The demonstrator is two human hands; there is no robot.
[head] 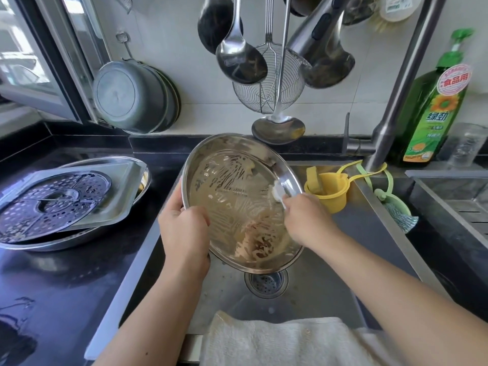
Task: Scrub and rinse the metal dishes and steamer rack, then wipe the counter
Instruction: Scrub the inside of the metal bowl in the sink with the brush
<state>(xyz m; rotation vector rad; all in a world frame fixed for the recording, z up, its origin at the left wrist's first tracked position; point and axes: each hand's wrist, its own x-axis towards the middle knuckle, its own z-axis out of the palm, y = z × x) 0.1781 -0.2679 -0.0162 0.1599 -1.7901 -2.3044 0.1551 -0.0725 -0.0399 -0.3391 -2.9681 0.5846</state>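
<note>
My left hand point(184, 231) grips the near left rim of a round metal dish point(232, 186), tilted over the sink point(311, 286). Soap streaks and brown residue cover its inside. My right hand point(306, 217) pinches a small white scrubber point(278, 192) against the dish's right inner wall. On the black counter point(52, 286) at left lies the perforated steamer rack point(52, 199), resting on a rectangular metal tray point(118, 191) that sits in another round metal dish point(47, 245).
A faucet point(396, 101) rises at the right, with a green dish soap bottle point(433, 112) behind it. A yellow cup point(330, 191) hangs at the sink's edge. Ladles and a wire skimmer point(266, 83) hang overhead. A white towel point(277, 342) drapes the sink's front edge.
</note>
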